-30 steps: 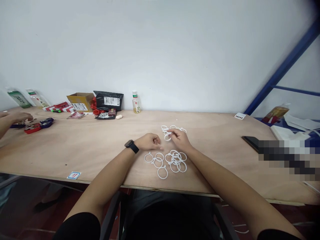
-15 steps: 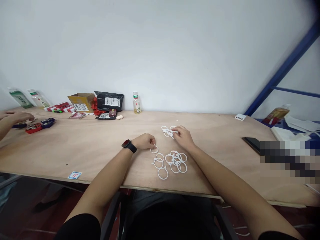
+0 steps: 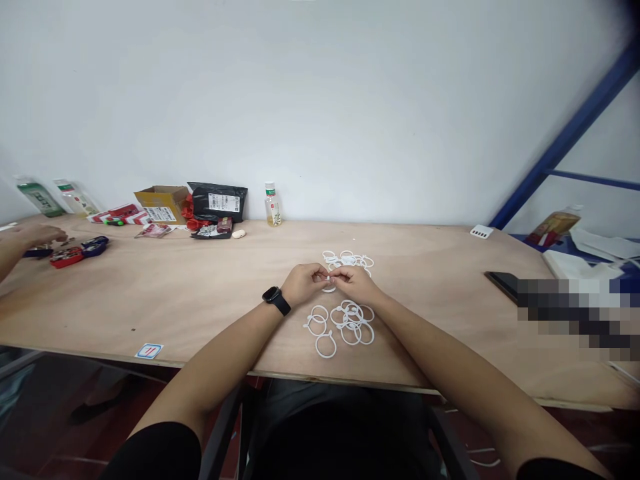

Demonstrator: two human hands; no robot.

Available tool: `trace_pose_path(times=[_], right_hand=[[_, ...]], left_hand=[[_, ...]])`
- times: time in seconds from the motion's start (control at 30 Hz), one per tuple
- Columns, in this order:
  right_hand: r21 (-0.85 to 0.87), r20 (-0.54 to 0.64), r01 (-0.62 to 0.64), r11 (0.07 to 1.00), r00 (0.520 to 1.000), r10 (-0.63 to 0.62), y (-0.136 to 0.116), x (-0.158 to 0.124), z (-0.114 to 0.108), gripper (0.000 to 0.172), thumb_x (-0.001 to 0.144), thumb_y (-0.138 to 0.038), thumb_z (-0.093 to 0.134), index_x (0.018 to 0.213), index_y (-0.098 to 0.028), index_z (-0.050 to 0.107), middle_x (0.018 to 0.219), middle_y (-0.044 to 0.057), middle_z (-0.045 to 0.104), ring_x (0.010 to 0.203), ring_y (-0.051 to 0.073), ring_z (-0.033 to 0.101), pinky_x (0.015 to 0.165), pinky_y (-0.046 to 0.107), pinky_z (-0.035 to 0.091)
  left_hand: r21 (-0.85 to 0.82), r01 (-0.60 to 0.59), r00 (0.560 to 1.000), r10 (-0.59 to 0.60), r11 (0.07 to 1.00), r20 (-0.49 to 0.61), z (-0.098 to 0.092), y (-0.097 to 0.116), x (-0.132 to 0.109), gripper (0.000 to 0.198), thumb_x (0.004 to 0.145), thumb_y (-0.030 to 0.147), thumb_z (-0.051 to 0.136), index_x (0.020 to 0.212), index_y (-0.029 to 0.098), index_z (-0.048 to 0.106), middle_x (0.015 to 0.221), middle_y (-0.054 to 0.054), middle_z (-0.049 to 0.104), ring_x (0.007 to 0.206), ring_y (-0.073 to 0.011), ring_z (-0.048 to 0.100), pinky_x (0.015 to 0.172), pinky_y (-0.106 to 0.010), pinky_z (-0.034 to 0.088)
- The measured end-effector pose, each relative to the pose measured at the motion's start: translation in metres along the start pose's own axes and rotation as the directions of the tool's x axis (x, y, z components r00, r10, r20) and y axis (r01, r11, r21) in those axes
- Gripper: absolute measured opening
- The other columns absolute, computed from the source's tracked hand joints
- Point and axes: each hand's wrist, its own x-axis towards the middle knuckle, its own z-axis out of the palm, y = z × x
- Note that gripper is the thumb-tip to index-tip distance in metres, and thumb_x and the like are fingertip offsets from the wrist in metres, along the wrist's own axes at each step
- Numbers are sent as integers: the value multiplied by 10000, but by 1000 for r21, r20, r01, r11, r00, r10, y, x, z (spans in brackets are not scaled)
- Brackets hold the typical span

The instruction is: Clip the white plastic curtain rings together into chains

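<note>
My left hand (image 3: 304, 283) and my right hand (image 3: 357, 283) meet over the middle of the table. Between their pinched fingertips is a white plastic ring (image 3: 329, 290), its lower curve showing below the fingers. Just behind the hands lies a loose pile of similar white rings (image 3: 346, 253), partly hidden by my right hand. Closer to me is an overlapping cluster of white rings (image 3: 351, 335), each with a small tab. Left of that cluster rest a few more, the nearest white ring (image 3: 326, 357) lying flat by itself.
Along the wall stand a drink bottle (image 3: 273, 210), a black parcel bag (image 3: 220, 200) and a cardboard box (image 3: 170, 200). At far left, another person's hand (image 3: 43, 235) is near a red and blue case (image 3: 70, 257). A phone (image 3: 503, 285) lies on the right.
My left hand has moved right with its ring, and my right hand has come toward me from the back pile. Both hands now meet at the ring. The nearer rings have stayed put.
</note>
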Motion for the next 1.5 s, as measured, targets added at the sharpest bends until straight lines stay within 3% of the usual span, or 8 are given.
trace_pose_path(times=[0.33, 0.77, 0.9, 1.03, 1.13, 1.27, 1.37, 1.5], right_hand=[[37, 17, -65, 997, 998, 65, -3, 1, 1, 142, 686, -196, 573, 758, -148, 686, 535, -45, 533, 475, 72, 410, 454, 179, 301], [-51, -40, -33, 998, 999, 31, -8, 3, 5, 121, 621, -130, 492, 639, -166, 606, 532, -48, 517, 500, 89, 431, 478, 191, 308], [-66, -148, -16, 998, 989, 6, -2, 5, 1, 190, 664, -133, 506, 753, -174, 668, 613, -20, 613, 545, 115, 516, 540, 219, 395], [-144, -360, 29, 989, 930, -80, 6, 7, -15, 205, 745, -173, 540, 887, -187, 688, 846, 45, 681, 692, 155, 599, 644, 262, 471], [-266, -370, 25, 964, 920, -126, 14, 9, -25, 224, 781, -185, 551, 958, -182, 688, 958, 73, 666, 729, 166, 600, 698, 294, 486], [-347, -333, -31, 938, 938, -92, 22, 10, -29, 252, 784, -166, 550, 991, -189, 692, 1005, 67, 654, 716, 164, 581, 722, 313, 486], [-337, -328, -18, 941, 940, -100, 22, 10, -27, 230, 807, -189, 550, 989, -189, 691, 1004, 63, 650, 734, 163, 584, 721, 305, 484], [-331, -286, 20, 943, 951, -120, 18, 8, -24, 214, 822, -203, 555, 988, -192, 689, 1027, 62, 649, 725, 151, 585, 728, 300, 484]], left_hand=[[98, -76, 997, 73, 992, 29, 3, 3, 0, 112, 773, 268, 704, 825, 172, 681, 740, -10, 677, 661, -112, 583, 657, -222, 457], [164, -125, 992, 120, 978, 39, 13, 2, 0, 24, 784, 177, 654, 808, 177, 652, 728, 0, 646, 676, -116, 569, 684, -234, 449], [200, -151, 985, 165, 968, -57, 9, 3, 1, 122, 806, 252, 672, 903, 180, 651, 876, -47, 669, 835, -169, 598, 806, -304, 471], [191, -226, 949, 260, 955, -176, -2, 13, 1, 265, 825, 326, 666, 1051, 191, 636, 1075, -98, 632, 1045, -221, 564, 939, -385, 440], [115, -364, 931, 363, 924, 27, -4, 26, -3, 274, 816, 390, 678, 1016, 202, 670, 1089, -90, 636, 1061, -218, 565, 974, -379, 424], [13, -476, 833, 447, 879, 327, 8, 41, -11, 375, 757, 480, 720, 1038, 231, 701, 1197, -91, 621, 1124, -236, 561, 1021, -374, 394], [32, -506, 792, 449, 862, 413, 18, 40, -13, 372, 763, 478, 712, 1038, 227, 708, 1193, -97, 636, 1088, -244, 590, 996, -374, 404], [74, -480, 808, 408, 874, 425, 18, 28, -9, 360, 792, 475, 681, 1049, 224, 701, 1153, -86, 667, 1062, -234, 610, 983, -357, 409]])
